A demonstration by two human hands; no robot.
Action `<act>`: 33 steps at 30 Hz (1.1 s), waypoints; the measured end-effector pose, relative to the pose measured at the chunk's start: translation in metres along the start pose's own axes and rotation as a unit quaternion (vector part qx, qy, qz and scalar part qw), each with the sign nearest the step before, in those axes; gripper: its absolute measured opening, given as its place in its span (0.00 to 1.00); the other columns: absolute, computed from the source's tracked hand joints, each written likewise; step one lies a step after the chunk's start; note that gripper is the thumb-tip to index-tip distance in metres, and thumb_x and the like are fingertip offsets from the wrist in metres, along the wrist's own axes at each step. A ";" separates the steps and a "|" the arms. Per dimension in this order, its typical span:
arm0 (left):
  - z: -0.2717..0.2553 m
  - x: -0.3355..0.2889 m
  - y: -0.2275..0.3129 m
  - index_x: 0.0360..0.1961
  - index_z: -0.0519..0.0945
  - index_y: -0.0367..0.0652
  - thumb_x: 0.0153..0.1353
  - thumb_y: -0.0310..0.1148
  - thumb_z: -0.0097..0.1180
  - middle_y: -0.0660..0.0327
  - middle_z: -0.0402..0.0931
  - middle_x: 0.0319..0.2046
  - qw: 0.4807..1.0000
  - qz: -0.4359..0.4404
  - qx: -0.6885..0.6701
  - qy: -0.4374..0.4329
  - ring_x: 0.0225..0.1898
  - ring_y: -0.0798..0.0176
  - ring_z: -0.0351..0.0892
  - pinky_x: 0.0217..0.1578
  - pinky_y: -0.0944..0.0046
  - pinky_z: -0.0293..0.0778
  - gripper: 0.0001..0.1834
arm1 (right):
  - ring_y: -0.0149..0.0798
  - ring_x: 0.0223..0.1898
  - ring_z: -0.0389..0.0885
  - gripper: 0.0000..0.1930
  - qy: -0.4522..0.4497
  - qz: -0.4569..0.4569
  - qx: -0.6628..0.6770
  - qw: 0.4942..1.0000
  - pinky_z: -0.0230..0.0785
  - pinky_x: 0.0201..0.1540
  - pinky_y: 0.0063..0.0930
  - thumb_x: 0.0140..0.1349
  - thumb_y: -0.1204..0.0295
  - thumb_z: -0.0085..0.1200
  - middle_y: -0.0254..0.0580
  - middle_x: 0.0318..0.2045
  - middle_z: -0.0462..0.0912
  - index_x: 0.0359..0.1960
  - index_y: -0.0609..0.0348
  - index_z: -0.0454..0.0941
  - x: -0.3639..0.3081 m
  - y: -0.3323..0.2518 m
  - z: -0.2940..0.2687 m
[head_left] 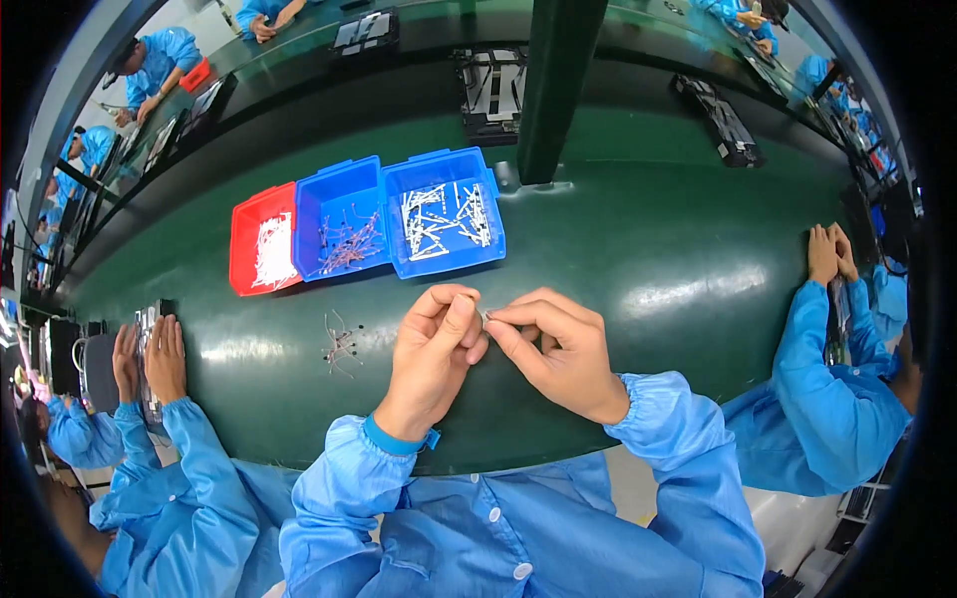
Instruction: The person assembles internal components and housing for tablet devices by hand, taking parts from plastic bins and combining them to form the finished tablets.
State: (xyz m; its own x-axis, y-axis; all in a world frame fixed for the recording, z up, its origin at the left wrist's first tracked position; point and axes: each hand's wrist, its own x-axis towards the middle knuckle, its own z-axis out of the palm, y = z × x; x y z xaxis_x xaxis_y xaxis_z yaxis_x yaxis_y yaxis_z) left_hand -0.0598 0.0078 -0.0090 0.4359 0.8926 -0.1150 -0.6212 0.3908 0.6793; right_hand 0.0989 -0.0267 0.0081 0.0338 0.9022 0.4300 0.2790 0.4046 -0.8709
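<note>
Green and glossy, the bench (638, 249) is curving across a long work line, and other people in blue coats are sitting at both sides and at the far side of it.

Both hands are meeting over the bench, just in front of the person's chest. The left hand (434, 349) and the right hand (558, 354) are pinching one tiny component (482, 315) between them. The fingers (461, 311) of the left hand are pressed together on one end, and the right fingers (503, 321) are closed on the other end. The piece is too small to tell its kind; it is looking like a thin wire part. Its long axis is running about left to right, from one pinch to the other, and which end is pointing where I cannot tell. Both hands are equally near to it.

Beyond the fingers three bins are standing side by side: a red bin (261, 249) with white parts, a blue bin (339, 227) with thin leaded parts, and a second blue bin (445, 211) with white pieces. To the left of the left fingers, a small heap of leaded parts (341, 345) is lying on the bench, apart from the hand.
</note>
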 end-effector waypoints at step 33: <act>-0.005 -0.004 -0.015 0.43 0.83 0.34 0.64 0.23 0.59 0.59 0.76 0.37 0.958 0.154 0.244 0.000 0.32 0.69 0.77 0.33 0.71 0.74 0.07 | 0.19 0.15 0.69 0.07 0.040 -0.115 -0.052 0.991 0.59 0.14 0.17 0.51 0.82 0.64 0.35 0.28 0.82 0.32 0.61 0.82 0.004 0.013 -0.009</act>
State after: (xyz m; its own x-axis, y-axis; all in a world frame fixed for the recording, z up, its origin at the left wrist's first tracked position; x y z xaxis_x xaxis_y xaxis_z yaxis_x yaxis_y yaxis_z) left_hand -0.0550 -0.0002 -0.0227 0.2811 0.9486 0.1450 -0.3422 -0.0421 0.9387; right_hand 0.1113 -0.0189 0.0003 0.0325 0.7715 0.6354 0.3847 0.5771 -0.7204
